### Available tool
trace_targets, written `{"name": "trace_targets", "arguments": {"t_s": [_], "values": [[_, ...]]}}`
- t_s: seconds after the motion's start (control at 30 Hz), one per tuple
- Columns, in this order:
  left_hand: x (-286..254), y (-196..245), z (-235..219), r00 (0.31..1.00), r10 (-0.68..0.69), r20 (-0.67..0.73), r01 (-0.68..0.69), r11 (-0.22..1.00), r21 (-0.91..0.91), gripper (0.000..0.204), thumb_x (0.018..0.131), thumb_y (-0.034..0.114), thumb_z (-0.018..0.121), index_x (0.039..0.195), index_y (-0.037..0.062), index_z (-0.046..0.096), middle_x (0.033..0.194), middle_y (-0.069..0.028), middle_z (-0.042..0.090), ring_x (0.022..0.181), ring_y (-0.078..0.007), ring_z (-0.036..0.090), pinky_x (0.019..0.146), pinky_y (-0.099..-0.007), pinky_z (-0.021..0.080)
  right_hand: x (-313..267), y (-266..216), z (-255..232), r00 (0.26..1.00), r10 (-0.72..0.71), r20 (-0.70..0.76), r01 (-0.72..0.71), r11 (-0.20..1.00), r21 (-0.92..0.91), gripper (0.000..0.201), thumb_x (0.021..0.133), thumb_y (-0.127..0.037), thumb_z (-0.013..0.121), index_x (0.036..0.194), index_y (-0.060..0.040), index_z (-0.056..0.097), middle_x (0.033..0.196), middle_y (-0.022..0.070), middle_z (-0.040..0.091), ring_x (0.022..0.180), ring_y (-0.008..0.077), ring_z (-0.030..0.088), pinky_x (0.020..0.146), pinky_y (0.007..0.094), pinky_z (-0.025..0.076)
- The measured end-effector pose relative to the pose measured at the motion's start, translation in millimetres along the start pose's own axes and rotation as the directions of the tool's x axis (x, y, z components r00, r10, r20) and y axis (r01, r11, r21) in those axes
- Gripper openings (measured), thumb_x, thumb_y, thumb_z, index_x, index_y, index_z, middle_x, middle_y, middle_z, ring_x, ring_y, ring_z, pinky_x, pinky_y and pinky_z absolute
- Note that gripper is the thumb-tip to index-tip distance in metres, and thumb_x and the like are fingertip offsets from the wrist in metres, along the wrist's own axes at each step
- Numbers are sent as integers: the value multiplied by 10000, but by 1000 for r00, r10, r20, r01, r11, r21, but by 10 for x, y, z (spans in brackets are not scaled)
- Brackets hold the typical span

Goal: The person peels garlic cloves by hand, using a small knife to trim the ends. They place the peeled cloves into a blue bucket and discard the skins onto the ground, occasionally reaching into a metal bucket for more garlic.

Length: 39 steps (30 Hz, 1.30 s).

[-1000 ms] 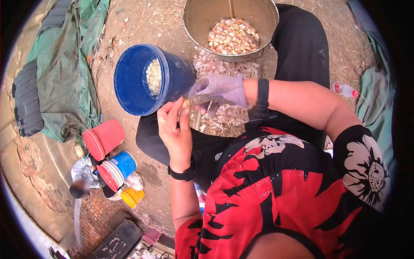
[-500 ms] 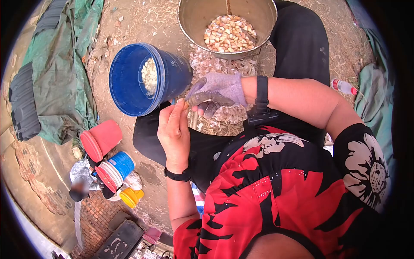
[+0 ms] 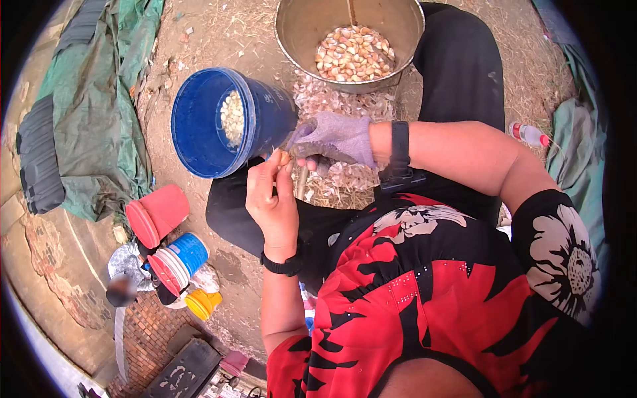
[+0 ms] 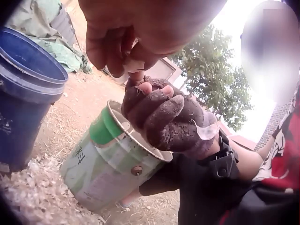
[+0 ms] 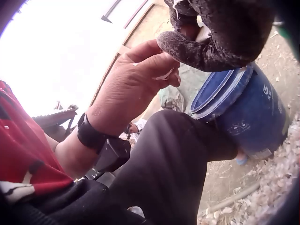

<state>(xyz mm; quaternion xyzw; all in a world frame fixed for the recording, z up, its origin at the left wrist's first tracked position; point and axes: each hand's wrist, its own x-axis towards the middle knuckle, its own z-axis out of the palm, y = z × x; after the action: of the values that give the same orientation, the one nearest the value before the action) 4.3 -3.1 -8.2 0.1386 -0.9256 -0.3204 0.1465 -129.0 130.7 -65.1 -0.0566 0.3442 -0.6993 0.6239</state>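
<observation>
My bare left hand [image 3: 273,202] pinches a garlic clove [image 3: 284,158] between thumb and fingertips. My right hand [image 3: 335,140], in a purple glove with a dark, worn palm, meets it there with fingers curled. In the right wrist view the gloved thumb and finger pinch a pale piece of garlic [image 5: 203,34]. A flake of skin [image 4: 205,131] clings to the glove. Beyond the hands, a blue bucket [image 3: 273,116] lies tipped toward me in the head view, with peeled cloves [image 3: 231,118] inside. A metal pail [image 3: 298,33] holds unpeeled cloves [image 3: 355,54].
Garlic skins [image 3: 345,103] cover the ground between the bucket and pail. To the left are a red bucket [image 3: 162,213], a blue-and-white one [image 3: 191,253], a yellow one [image 3: 204,304] and another person [image 3: 126,265]. A bottle [image 3: 529,134] lies right; a green tarp [image 3: 99,146] lies far left.
Both hands stay together in nearly the same place. The left fingers have shifted slightly, and the clove at their tips shows more plainly than half a second ago.
</observation>
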Motion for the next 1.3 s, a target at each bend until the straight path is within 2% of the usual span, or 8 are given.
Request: {"name": "trace_targets", "arguments": {"t_s": [0.13, 0.3, 0.53, 0.6, 0.67, 0.8, 1.03, 1.3], "values": [[-16, 1, 11, 951, -297, 84, 299, 817, -493, 230, 933, 26, 650, 1162, 0, 646, 910, -5, 640, 748, -64, 549, 669, -209, 447, 35, 0, 2, 998, -27, 62, 30, 999, -40, 192, 902, -223, 687, 947, -36, 690, 760, 24, 638, 629, 90, 610, 538, 239, 495], [-32, -37, -12, 895, -413, 170, 424, 666, -614, 248, 946, 72, 648, 1183, 7, 621, 926, -19, 654, 730, -67, 544, 674, -215, 444, 17, -1, 1, 994, -40, 102, 47, 997, -61, 209, 899, -236, 680, 976, -42, 687, 796, 29, 634, 621, 83, 613, 532, 233, 495], [-14, 150, -169, 910, -381, 164, 371, 571, -732, 273, 987, 192, 612, 1174, -7, 624, 967, -43, 670, 730, -83, 548, 694, -246, 483, -3, -156, 20, 996, -55, -74, -9, 738, -675, 229, 899, -193, 650, 1048, -21, 671, 854, 45, 668, 629, 89, 614, 551, 233, 495], [-6, 151, -184, 913, -379, 149, 379, 658, -651, 280, 1001, 189, 590, 1196, -9, 626, 970, -38, 664, 727, -81, 547, 684, -240, 475, 45, -87, -18, 990, -105, -94, -7, 628, -778, 230, 905, -190, 646, 1056, -18, 670, 855, 40, 672, 629, 84, 613, 559, 230, 493], [6, 121, -167, 935, -339, 105, 352, 850, -393, 278, 1010, 171, 570, 1215, -8, 632, 977, -27, 652, 720, -78, 546, 661, -230, 463, 86, 38, -30, 973, -232, -18, 214, 923, -319, 184, 873, -211, 668, 951, -53, 721, 773, 13, 683, 572, 73, 603, 511, 228, 454], [-8, 25, -127, 996, -68, 62, 66, 998, 19, 248, 996, 104, 573, 1208, 5, 653, 882, -15, 594, 683, -64, 516, 616, -224, 426, -66, -116, 89, 983, -173, 57, 182, 915, -360, 232, 925, -198, 634, 1062, -16, 681, 816, 10, 662, 624, 71, 605, 581, 208, 474], [-11, 61, -101, 990, 65, 121, -83, 986, 143, 248, 973, 48, 563, 1205, 4, 641, 843, -87, 572, 712, -192, 553, 656, -318, 462, -15, -60, 59, 980, -189, 60, 196, 875, -442, 184, 892, -182, 627, 976, -34, 696, 763, 12, 662, 598, 78, 610, 532, 224, 461], [-26, 143, -156, 989, 17, 146, -31, 995, 91, 258, 965, 21, 555, 1214, 12, 624, 957, -94, 658, 814, -165, 630, 749, -297, 508, -18, -20, 20, 990, -120, 75, 138, 936, -324, 172, 894, -203, 639, 916, -40, 692, 774, 32, 663, 619, 105, 623, 552, 251, 504]]}}
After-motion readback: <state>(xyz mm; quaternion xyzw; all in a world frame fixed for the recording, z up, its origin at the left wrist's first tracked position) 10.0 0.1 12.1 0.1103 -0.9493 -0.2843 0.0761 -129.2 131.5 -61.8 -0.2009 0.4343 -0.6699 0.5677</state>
